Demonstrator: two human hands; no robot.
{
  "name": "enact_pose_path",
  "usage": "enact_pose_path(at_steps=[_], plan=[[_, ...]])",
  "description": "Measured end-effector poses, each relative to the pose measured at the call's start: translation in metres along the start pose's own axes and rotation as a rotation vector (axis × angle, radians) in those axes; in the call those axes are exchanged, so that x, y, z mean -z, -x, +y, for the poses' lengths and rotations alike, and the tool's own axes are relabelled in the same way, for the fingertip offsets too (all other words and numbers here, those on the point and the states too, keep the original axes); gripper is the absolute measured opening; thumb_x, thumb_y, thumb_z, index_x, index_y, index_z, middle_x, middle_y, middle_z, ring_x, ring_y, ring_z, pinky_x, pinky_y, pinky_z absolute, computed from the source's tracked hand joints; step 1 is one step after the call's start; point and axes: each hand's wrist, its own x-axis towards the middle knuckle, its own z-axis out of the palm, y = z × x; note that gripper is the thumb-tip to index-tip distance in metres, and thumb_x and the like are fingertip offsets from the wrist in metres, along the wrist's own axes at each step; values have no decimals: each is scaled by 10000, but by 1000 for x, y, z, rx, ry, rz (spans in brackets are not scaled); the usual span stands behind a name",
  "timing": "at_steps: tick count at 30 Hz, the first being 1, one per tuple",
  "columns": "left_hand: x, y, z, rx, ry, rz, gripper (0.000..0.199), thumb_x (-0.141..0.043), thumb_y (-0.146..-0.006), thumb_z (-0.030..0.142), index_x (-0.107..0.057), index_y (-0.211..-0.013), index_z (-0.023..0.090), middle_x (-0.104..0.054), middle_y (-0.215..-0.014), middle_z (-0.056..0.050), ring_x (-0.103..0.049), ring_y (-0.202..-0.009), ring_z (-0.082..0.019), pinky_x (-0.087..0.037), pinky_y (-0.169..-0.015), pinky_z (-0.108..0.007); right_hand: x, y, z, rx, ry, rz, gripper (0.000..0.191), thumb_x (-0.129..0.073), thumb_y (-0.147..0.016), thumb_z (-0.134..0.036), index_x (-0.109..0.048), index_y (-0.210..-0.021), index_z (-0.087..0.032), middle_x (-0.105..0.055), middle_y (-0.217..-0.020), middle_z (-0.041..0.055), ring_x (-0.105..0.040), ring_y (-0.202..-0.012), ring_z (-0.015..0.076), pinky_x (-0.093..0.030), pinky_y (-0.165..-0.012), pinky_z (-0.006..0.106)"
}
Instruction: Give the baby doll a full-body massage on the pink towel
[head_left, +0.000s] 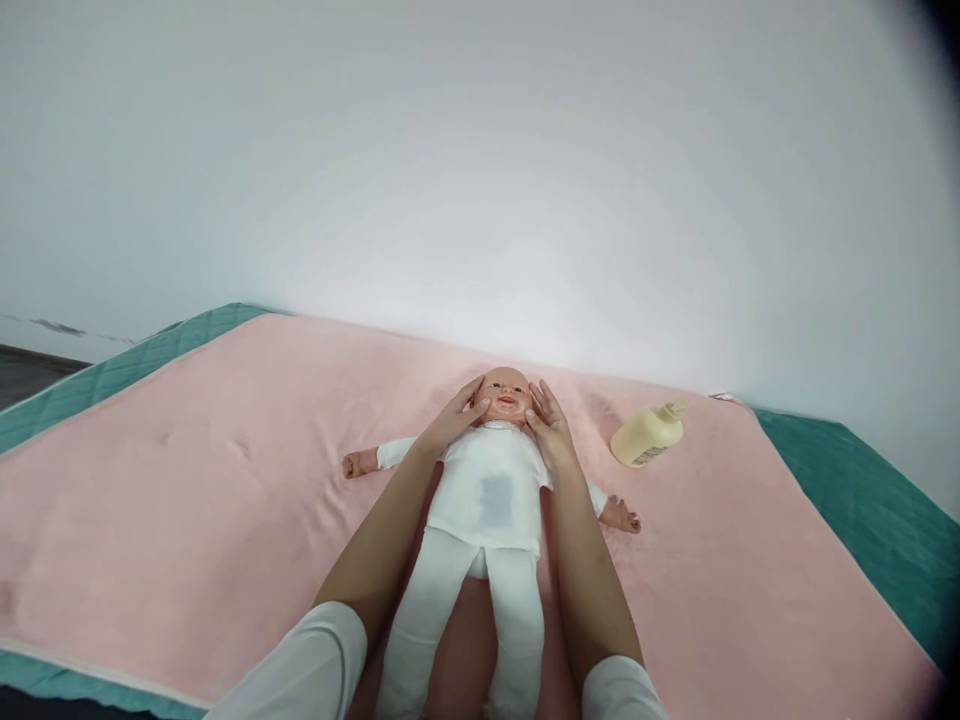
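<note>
Doll supine on a pink blanket, viewed from above its feet. The pink blanket (pixel 720 590) covers most of the working surface, with shallow creases to the left of the doll. Beneath it, a green quilted cover (pixel 862 500) shows at both sides and along the lower left edge. A pale wall (pixel 480 180) rises directly behind, marked by a dark scuff (pixel 60 328) low at the left. A pale yellow pump bottle (pixel 646 440) sits on the blanket to the right of the doll's head, well apart from the hands; it leans rightward in this view and bears a small printed label near its base. The person's forearms, emerging from light sleeves (pixel 300 665), flank the torso and hide part of each of the doll's arms.

The doll (pixel 484 490) lies face up near the middle of the blanket, its bald head toward the wall. It wears a white top with a grey-blue rectangle on the front, and white trousers. Its arms extend outward; its legs are parted and reach the lower edge of view.

The left hand (pixel 459 412) and right hand (pixel 550 418) are unclenched, fingers extended, cupped against opposite sides of the doll's head, thumbs beside the cheeks.
</note>
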Motion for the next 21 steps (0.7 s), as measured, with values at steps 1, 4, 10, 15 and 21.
enact_pose_path(at_steps=[1, 4, 10, 15, 21], plan=[[1, -1, -2, -4, 23, -13, 759, -566, -872, 583, -338, -1512, 244, -317, -1587, -57, -315, -1452, -283, -318, -1173, -412, 0, 0, 0, -8, -17, 2, 783, -806, -711, -383, -451, -1408, -355, -375, -1566, 29, -366, -1442, 240, -371, -1156, 511], [3, -3, -9, -5, 80, -30, 748, -558, -885, 570, -333, -1516, 237, -328, -1580, -72, -354, -1432, -281, -323, -1168, -416, -1, -1, 0, -36, -70, 11, 740, -817, -699, -350, -502, -1368, -362, -379, -1564, 12, -351, -1451, 235, -349, -1174, 502], [4, -7, -18, -8, 113, -24, 749, -587, -870, 568, -354, -1509, 257, -329, -1580, -65, -338, -1439, -289, -281, -1189, -430, -5, -1, -4, -74, -154, 40, 669, -837, -666, -317, -583, -1285, -336, -405, -1549, 12, -358, -1447, 247, -341, -1181, 505], [1, -6, -17, 28, 180, -14, 730, -588, -879, 552, -358, -1506, 258, -351, -1569, -77, -354, -1431, -291, -288, -1185, -459, -9, 0, -9, -102, -208, 69, 633, -861, -625, -285, -632, -1215, -300, -425, -1536, 29, -382, -1433, 265, -358, -1174, 502], [-3, -3, -9, 109, 333, 2, 702, -562, -902, 534, -355, -1505, 240, -395, -1543, -105, -431, -1382, -295, -383, -1132, -468, -10, 0, -8, -110, -216, 89, 624, -863, -620, -279, -640, -1202, -274, -433, -1531, 48, -431, -1400, 279, -372, -1166, 504]])
